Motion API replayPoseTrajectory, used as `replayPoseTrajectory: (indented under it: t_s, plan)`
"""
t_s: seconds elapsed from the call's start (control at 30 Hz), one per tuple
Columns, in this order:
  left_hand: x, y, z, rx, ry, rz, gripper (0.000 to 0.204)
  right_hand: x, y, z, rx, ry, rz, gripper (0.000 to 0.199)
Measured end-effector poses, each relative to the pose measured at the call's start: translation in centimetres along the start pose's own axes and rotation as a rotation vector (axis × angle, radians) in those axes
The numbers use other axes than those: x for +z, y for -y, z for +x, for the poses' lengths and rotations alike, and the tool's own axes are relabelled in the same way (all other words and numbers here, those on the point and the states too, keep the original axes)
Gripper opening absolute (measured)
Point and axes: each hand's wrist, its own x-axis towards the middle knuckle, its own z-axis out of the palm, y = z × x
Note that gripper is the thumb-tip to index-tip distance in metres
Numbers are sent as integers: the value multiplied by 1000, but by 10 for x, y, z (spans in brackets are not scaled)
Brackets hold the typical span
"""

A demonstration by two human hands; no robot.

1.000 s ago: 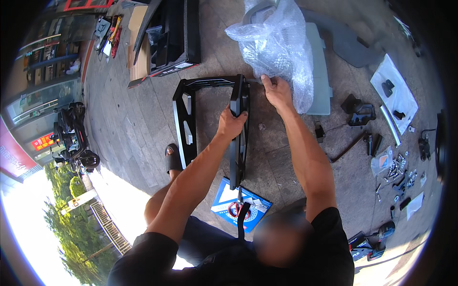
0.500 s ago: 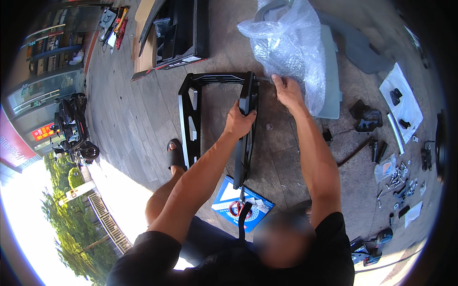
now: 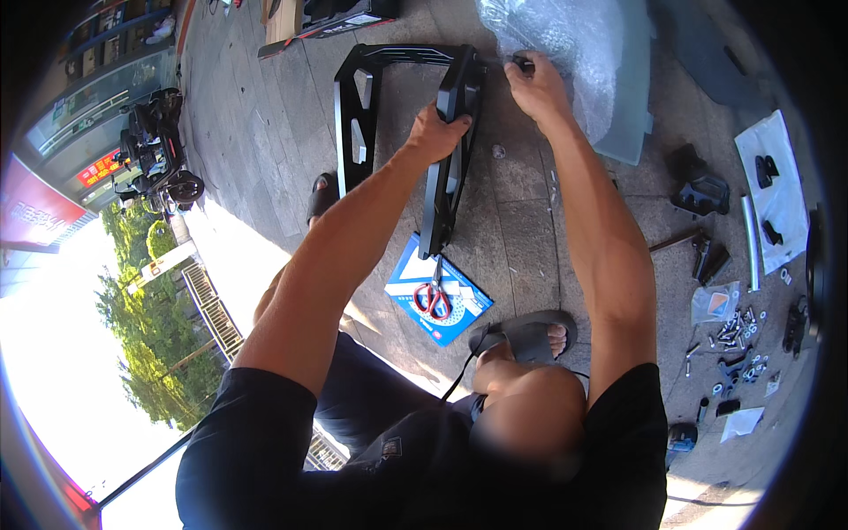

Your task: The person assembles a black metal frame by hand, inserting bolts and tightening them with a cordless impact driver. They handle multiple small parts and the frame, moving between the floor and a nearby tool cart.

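Note:
A black metal frame (image 3: 360,124), U-shaped with cut-out sides, stands on the paved ground ahead of me. My left hand (image 3: 437,132) is wrapped around its right-hand side, thumb toward the right. Just right of the frame's far right corner, my right hand (image 3: 537,87) pinches a small dark piece (image 3: 524,64). Its kind is mostly hidden by my fingers. Beyond that hand lies clear bubble wrap (image 3: 579,75), over a pale greenish sheet (image 3: 629,115). Red-handled scissors (image 3: 433,300) rest on a blue-and-white booklet (image 3: 459,327) at the frame's near end.
An open box (image 3: 344,22) sits at the far left. To the right are black brackets (image 3: 702,194), a white sheet (image 3: 776,199) with black parts, a silver tube (image 3: 751,243) and several loose bolts (image 3: 731,331). My sandalled foot (image 3: 543,336) is near the booklet.
The whole scene sits higher in the picture. My right hand's fingers are now curled around the dark piece by the corner. My left hand keeps its hold on the frame.

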Motion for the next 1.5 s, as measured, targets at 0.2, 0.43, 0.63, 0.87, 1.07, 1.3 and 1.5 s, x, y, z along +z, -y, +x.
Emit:
replayPoseTrajectory:
  t_s: [0.2, 0.43, 0.63, 0.87, 1.07, 1.3, 1.5]
  plan:
    - [-7, -16, -9, 11, -27, 165, 62, -8, 8, 19, 89, 159, -67, 38]
    - [-17, -14, -1, -81, 162, 144, 61, -16, 22, 16, 313, 304, -145, 50]
    - [-29, -1, 47, -217, 264, -732, 67, -8, 17, 4, 329, 194, 282, 45]
    - [-30, -4, 79, -227, 264, -849, 44, 14, -1, -5, 87, 5, 97, 32]
    - [-75, -28, 96, 886, -14, 293, 58, 4, 8, -13, 223, 16, 319, 33]
    - [-65, -49, 144, 1109, 427, 541, 57, -2, 12, -10, 155, 51, 325, 26]
    - [-67, -44, 141, 1090, 421, 510, 51, -6, 13, -15, 180, 75, 245, 27]
